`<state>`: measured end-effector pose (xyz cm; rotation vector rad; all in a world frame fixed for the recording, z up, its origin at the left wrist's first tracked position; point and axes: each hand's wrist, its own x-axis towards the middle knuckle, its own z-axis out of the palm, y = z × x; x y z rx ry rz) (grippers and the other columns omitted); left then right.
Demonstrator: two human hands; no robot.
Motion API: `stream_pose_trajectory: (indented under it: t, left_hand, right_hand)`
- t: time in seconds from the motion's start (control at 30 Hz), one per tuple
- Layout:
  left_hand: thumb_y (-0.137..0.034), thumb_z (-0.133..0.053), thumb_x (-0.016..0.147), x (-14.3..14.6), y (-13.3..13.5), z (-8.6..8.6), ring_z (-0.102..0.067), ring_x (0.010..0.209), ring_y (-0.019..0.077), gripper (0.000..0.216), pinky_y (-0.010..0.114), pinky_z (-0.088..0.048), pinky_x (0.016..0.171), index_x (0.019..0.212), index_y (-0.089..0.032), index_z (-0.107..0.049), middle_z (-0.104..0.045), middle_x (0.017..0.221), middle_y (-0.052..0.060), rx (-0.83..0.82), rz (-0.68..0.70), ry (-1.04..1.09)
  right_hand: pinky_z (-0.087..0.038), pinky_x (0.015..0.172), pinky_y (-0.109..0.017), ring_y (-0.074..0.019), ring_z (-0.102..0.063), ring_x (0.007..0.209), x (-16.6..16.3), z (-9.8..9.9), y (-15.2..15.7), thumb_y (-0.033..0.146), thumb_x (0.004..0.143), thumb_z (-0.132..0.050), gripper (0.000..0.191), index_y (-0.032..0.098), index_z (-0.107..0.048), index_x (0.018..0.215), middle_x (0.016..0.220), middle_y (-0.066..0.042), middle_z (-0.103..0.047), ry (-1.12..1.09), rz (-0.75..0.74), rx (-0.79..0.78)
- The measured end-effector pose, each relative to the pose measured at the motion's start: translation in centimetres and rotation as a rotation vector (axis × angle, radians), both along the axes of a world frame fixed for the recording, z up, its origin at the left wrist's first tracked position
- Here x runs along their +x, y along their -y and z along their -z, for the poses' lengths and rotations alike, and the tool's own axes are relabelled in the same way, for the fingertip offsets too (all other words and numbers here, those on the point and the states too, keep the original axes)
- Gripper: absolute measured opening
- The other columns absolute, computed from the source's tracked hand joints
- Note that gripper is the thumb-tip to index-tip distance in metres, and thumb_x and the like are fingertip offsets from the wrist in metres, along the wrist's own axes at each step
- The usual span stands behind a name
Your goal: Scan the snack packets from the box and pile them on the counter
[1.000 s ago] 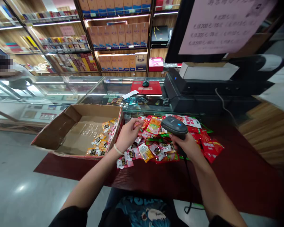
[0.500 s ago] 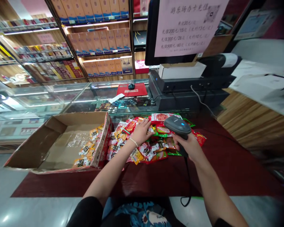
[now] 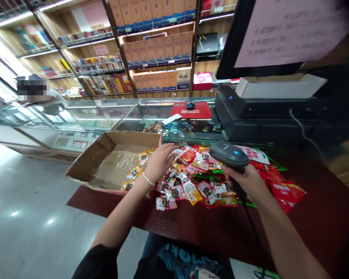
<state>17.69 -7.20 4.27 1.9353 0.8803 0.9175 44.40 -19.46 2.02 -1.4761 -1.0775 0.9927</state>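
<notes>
My right hand (image 3: 246,182) is closed around the handle of a dark grey barcode scanner (image 3: 229,154) with a blue light, held over a heap of small snack packets (image 3: 194,182) in red, green, yellow and white on a dark red counter (image 3: 279,228). My left hand (image 3: 160,161) lies on the left side of the heap, fingers bent over the packets; whether it grips one I cannot make out. Left of it stands an open cardboard box (image 3: 87,162) with several yellow packets (image 3: 136,170) along its right wall.
Behind the heap run glass display counters (image 3: 104,112) with a red mat and mouse (image 3: 190,105). A black register base (image 3: 250,112) and a monitor with a pink notice (image 3: 291,31) stand at the right. Shelves of boxed goods (image 3: 159,50) line the back wall. A person (image 3: 31,89) is far left.
My left hand drew back from the middle of the heap to its left edge near the box. The scanner stays in my right hand. The camera swung left and right.
</notes>
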Motion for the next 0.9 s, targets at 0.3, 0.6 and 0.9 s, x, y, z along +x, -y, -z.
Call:
stream_pose_trajectory:
  t: [0.3, 0.6, 0.9]
  left_hand:
    - [-0.028, -0.068, 0.08, -13.4, -3.8, 0.9, -0.053, 0.117, 0.0314, 0.025, 0.045, -0.028, 0.114, 0.104, -0.025, -0.072, -0.066, 0.112, 0.009, -0.014, -0.275, -0.157]
    - [-0.034, -0.068, 0.078, -16.2, -6.6, 4.4, -0.061, 0.098, 0.0305, 0.025, 0.042, -0.039, 0.1, 0.099, -0.022, -0.07, -0.067, 0.098, 0.01, -0.096, -0.076, -0.412]
    - [-0.052, -0.088, 0.045, -11.8, -7.4, 11.2, -0.051, 0.113, 0.0433, 0.055, 0.054, -0.032, 0.105, 0.084, -0.021, -0.065, -0.062, 0.103, 0.018, -0.114, 0.184, -0.48]
  right_hand:
    - [-0.039, 0.039, -0.025, -0.0132, -0.049, 0.039, -6.3, -0.9, -5.3, 0.057, 0.075, -0.071, 0.041, 0.019, -0.06, 0.066, 0.045, 0.0, -0.056, 0.187, -0.208, -0.09]
    - [-0.039, 0.038, -0.027, -0.0143, -0.049, 0.038, -10.7, -0.4, -10.3, 0.057, 0.072, -0.073, 0.04, 0.02, -0.061, 0.064, 0.043, -0.001, -0.057, 0.277, -0.301, -0.148]
    - [-0.043, 0.042, -0.028, -0.0147, -0.051, 0.041, -10.7, 1.4, -11.4, 0.056, 0.074, -0.073, 0.038, 0.02, -0.062, 0.073, 0.048, 0.0, -0.057, 0.206, -0.309, -0.171]
